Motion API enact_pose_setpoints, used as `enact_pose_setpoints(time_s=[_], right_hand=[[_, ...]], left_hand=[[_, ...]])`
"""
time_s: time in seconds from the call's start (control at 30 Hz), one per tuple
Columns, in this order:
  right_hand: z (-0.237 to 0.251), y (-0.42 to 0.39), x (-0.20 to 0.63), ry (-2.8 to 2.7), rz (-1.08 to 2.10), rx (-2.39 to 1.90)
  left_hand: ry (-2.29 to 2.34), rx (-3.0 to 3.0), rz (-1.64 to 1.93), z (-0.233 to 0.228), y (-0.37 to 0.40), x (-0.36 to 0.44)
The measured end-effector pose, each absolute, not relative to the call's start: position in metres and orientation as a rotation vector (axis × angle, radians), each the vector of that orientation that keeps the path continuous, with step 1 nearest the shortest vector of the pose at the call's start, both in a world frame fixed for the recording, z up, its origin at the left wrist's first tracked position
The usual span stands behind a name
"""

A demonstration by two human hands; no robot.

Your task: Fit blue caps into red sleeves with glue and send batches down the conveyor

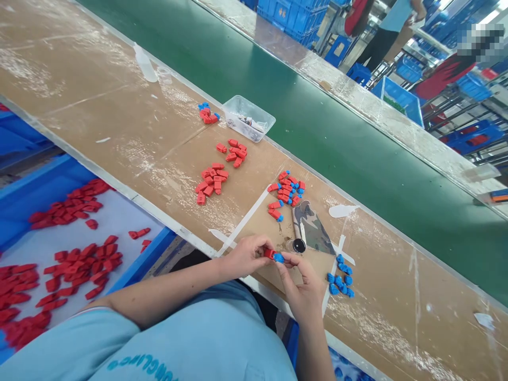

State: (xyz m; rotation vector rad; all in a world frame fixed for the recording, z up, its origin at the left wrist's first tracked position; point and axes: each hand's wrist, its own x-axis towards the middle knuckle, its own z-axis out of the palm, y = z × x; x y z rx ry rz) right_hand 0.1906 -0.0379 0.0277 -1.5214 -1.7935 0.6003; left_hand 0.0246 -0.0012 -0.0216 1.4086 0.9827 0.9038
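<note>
Between my two hands, over the front edge of the workbench, a red plastic piece [269,254] and a blue plastic piece [279,258] meet end to end. My left hand [250,256] pinches the red piece, and my right hand [304,283] pinches the blue one. Whether the two are joined I cannot tell. Just beyond lies a small round container with a black top [299,245], by a camouflage-patterned sheet [317,227]. Loose blue pieces [340,280] lie right of my right hand. Red pieces with blue ends [286,189] are grouped farther back.
Plain red pieces [212,180] lie in piles left of centre. A clear plastic tub [250,119] with small items stands by the green conveyor belt [317,116]. A white bottle [145,63] is farther left. A blue bin [146,262] of red pieces sits below the bench. People work beyond the belt.
</note>
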Motion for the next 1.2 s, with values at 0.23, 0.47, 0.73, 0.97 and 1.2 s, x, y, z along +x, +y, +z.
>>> enact_pose_setpoints(time_s=[0.23, 0.47, 0.73, 0.97, 1.2], right_hand=[[0.027, -0.038, 0.187, -1.802, 0.621, -1.567], [0.019, -0.042, 0.198, -1.775, 0.640, -1.526], [0.013, -0.044, 0.202, -1.713, 0.760, -1.475], [0.009, -0.043, 0.201, -1.637, 0.825, -1.498], [0.003, -0.055, 0.203, -1.518, 0.906, -1.550]], left_hand=[[1.006, 1.599, 0.866, -0.014, -0.002, 0.021], [0.845, 1.810, 0.930, -0.012, -0.001, 0.014], [0.740, 1.845, 0.915, -0.014, -0.001, 0.011], [0.702, 1.832, 0.937, -0.016, 0.001, 0.010], [0.741, 1.866, 0.780, -0.007, -0.006, 0.009]])
